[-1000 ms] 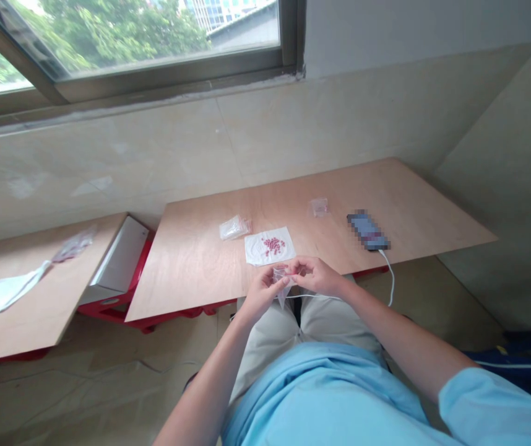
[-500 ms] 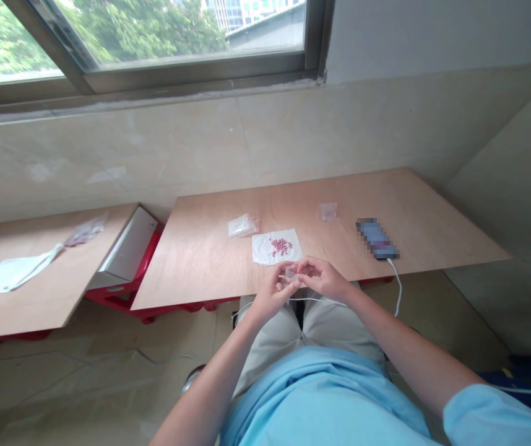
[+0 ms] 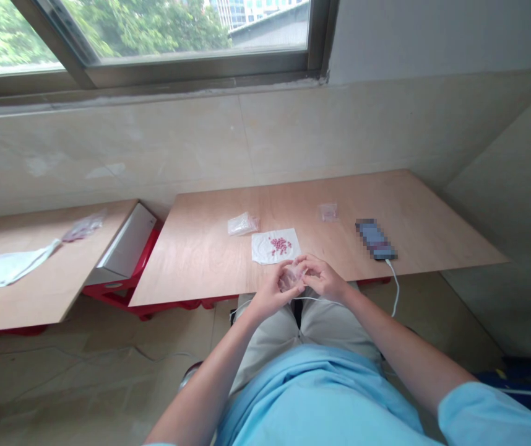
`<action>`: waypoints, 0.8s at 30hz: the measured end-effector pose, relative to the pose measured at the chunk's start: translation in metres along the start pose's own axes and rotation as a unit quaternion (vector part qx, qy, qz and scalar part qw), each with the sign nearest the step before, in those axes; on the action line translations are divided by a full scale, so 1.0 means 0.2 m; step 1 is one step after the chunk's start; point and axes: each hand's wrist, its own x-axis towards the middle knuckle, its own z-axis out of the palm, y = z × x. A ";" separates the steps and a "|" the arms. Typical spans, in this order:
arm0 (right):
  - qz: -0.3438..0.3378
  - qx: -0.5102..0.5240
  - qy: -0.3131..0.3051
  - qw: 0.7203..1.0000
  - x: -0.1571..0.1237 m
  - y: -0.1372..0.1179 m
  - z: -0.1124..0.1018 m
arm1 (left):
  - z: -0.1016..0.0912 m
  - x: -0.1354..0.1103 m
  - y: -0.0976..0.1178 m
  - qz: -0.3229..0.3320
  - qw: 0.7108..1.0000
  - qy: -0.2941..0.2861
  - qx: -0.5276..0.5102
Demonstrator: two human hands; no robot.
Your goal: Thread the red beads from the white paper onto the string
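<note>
My left hand (image 3: 271, 292) and my right hand (image 3: 323, 279) meet at the near edge of the wooden table (image 3: 200, 260). Both pinch a small clear plastic bag (image 3: 292, 277) between their fingertips. Just beyond the hands lies a white tissue (image 3: 265, 248) with several small pink pills (image 3: 281, 245) heaped on it. A crumpled clear bag (image 3: 242, 224) lies left of the tissue, and another small clear bag (image 3: 328, 212) lies to its right.
A phone (image 3: 375, 239) with a white cable (image 3: 394, 288) lies at the table's right. A second wooden board (image 3: 38, 291) on the left carries a white mask (image 3: 0, 268) and a plastic bag (image 3: 82, 227). A white box (image 3: 124, 248) on a red support stands between the boards.
The view shifted a little between frames. The small bag, hanging open from my fingers a second ago, is now bunched up between both hands. The hands stay at the table's near edge.
</note>
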 end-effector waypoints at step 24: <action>0.024 0.065 0.007 0.998 -0.01 0.00 -0.02 | -0.05 -0.01 -0.03 -0.005 0.995 -0.039 0.092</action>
